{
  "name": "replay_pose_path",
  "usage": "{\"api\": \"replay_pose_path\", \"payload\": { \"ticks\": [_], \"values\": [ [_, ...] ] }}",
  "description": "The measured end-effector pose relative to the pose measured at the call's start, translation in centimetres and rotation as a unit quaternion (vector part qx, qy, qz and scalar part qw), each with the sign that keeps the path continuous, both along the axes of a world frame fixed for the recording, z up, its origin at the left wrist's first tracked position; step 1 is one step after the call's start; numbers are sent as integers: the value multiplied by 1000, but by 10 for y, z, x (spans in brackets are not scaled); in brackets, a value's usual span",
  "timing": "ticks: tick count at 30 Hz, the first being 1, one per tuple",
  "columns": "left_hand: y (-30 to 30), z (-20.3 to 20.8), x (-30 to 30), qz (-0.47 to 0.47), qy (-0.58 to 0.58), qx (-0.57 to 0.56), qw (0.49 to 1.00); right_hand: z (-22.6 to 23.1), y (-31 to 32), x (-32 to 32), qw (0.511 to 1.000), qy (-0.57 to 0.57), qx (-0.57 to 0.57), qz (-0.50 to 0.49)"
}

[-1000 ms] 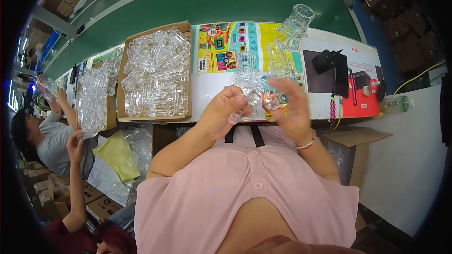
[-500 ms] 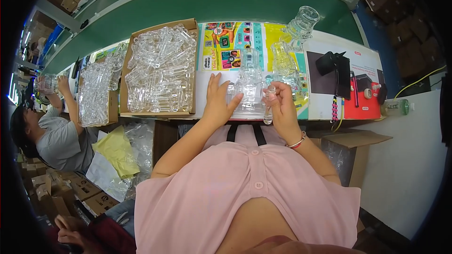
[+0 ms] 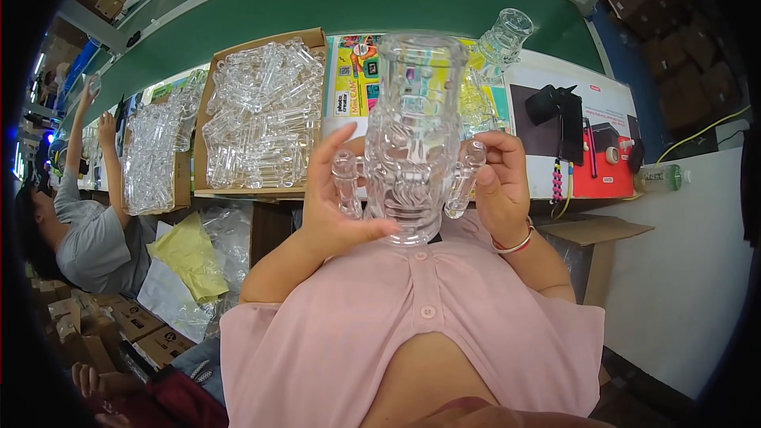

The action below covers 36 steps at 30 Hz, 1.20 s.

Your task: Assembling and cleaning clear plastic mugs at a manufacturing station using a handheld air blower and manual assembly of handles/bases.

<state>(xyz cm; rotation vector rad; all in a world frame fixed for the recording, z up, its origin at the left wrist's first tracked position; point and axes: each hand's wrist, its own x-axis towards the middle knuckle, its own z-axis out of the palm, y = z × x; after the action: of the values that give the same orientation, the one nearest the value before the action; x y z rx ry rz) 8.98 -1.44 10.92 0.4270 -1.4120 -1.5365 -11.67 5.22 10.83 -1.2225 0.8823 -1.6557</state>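
Note:
A large clear moulded vessel (image 3: 416, 135), plastic or glass, is lifted off the bench and held upright in front of my chest. It has a wide round rim and a ribbed body. A knobbed clear side piece (image 3: 346, 182) stands at its left, and a similar side piece (image 3: 464, 182) at its right. My left hand (image 3: 325, 210) is closed around the left piece, its thumb reaching across to the vessel's lower part. At the other side, my right hand (image 3: 507, 186) grips the right piece between thumb and fingers. Some fingertips are hidden behind the clear parts.
Clear rod-like pieces (image 3: 261, 111) fill a cardboard box on the left, with a second heap (image 3: 154, 154) beyond it. Another vessel (image 3: 505, 36) stands at the back right. A black holder (image 3: 547, 103) and a green bottle (image 3: 672, 179) lie farther right. A co-worker (image 3: 103, 238) sits at left.
The vessel has risen from the bench toward me. My left hand moved from beside it onto the left side piece, and my right hand brought its clear piece up against the vessel's right side.

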Motion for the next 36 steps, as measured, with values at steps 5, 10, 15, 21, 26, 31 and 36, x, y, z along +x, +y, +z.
{"api": "replay_pose_path", "payload": {
  "ticks": [5, 10, 15, 21, 26, 31, 36],
  "values": [
    [5, -1, 6, 3, -28, -7, 1000, 6, 3, 3, 1000, 5, 7, -13],
    [4, -7, 10, 35, -46, -37, 998, 6, 6, 3, 999, 28, 12, -15],
    [5, -10, 9, 38, -62, -97, 993, 3, 9, 1, 999, 41, 12, -19],
    [5, -12, 7, 26, -47, -157, 986, -1, 9, -5, 996, 61, -60, 1],
    [9, -8, 9, 17, -71, -150, 986, -4, 8, -7, 989, 98, -110, -14],
    [6, 1, 10, 24, -88, -208, 974, -1, 6, -10, 972, 164, -165, -42],
    [4, 2, 6, 13, -61, -256, 965, -4, 8, -16, 970, 184, -154, -27]
  ]
}}
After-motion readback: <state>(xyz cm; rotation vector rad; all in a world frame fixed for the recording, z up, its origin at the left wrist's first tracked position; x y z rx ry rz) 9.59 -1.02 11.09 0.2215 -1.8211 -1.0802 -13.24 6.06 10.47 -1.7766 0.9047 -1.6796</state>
